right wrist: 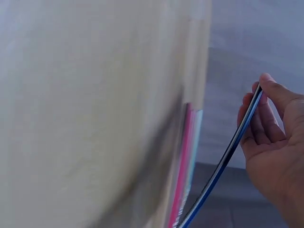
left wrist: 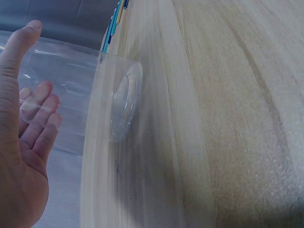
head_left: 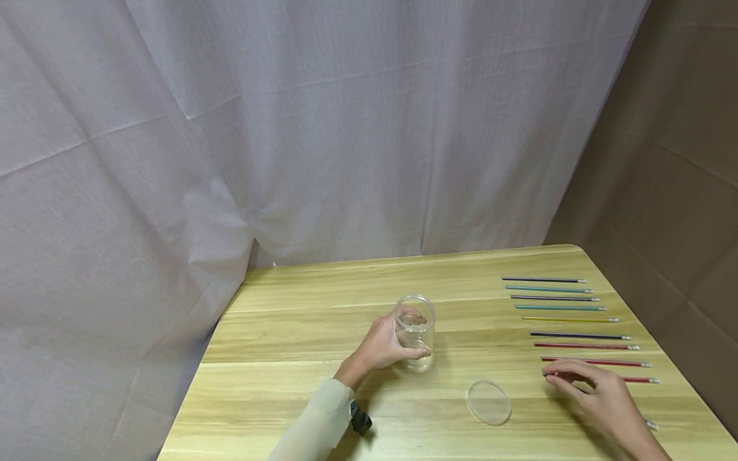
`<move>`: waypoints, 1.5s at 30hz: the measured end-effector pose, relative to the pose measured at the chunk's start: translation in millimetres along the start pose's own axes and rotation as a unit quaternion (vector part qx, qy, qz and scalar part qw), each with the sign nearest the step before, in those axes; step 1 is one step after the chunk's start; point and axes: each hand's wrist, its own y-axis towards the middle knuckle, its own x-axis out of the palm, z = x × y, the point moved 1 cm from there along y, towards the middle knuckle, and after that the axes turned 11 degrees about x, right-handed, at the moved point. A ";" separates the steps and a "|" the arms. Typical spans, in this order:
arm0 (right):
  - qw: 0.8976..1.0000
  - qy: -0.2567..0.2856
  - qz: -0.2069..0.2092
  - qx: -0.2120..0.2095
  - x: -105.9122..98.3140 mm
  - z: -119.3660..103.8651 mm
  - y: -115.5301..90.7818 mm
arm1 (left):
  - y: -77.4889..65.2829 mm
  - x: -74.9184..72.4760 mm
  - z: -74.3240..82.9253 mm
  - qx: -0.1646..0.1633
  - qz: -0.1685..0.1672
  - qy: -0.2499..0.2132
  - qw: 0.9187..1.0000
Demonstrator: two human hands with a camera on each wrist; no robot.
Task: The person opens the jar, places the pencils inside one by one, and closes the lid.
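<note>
Ten pencils (head_left: 587, 346) in all. Nine lie in the row on one table (head_left: 288, 333): three dark ones (head_left: 544, 279), two teal ones (head_left: 560, 308), one yellow one (head_left: 565, 319), three red ones, the nearest red partly covered. The tenth, one blue-and-dark pencil (right wrist: 222, 165), is in hand. Clear jar (head_left: 423, 336): one. Clear round lid (head_left: 488, 402): one. Hands: two, one left hand (head_left: 385, 342), one right hand (head_left: 594, 390). Pale sleeve (head_left: 323, 413): one. Black wrist device (head_left: 361, 420): one.

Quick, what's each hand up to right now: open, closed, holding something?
Left hand: closed around the clear jar, gripping its side.
Right hand: closed, pinching a dark blue pencil near one end.
</note>
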 end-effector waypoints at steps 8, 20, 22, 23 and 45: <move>0.999 0.042 -0.007 0.005 -2.5 -35.6 15.4 | -0.5 -0.8 1.7 0.003 0.002 -0.005 1.000; 0.989 0.140 -0.043 0.006 -6.6 -113.9 50.7 | 0.3 1.0 1.8 0.006 0.007 0.000 1.000; 0.986 0.163 -0.042 -0.008 -6.5 -126.7 58.5 | 0.8 1.1 2.1 0.007 0.008 0.000 1.000; 0.984 0.174 -0.042 -0.014 -6.2 -132.9 62.3 | 1.1 1.2 2.2 0.007 0.008 0.000 1.000; 0.895 0.439 0.002 -0.078 13.6 -233.8 126.7 | 2.6 2.6 1.6 0.001 0.001 0.007 1.000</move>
